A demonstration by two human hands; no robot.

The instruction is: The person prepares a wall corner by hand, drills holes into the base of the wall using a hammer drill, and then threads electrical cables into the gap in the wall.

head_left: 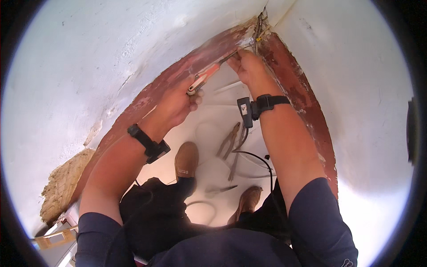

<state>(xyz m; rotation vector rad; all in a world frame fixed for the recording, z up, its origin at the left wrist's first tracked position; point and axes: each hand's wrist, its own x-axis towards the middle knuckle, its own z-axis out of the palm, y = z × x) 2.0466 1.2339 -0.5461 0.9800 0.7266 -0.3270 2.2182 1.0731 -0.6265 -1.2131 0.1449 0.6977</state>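
Observation:
My left hand (178, 100) is closed around an orange-and-cream-handled hand tool (207, 75). Its narrow dark front end points up and right toward the corner; its exact kind is unclear. At that front end, my right hand (247, 66) has its fingers drawn together, and I cannot make out what they pinch. Just beyond these fingers, thin wires (260, 33) come out of a cracked, crumbling gap where the two walls meet. A small yellow piece (259, 39) shows among them.
White walls (111, 49) rise on both sides above a worn red-brown band (311, 95). On the floor, pliers (229, 140) and another slim tool (221, 189) lie near my shoes (186, 160). A black cable (262, 160) hangs from my right wrist device. Bare rough plaster (66, 184) shows at left.

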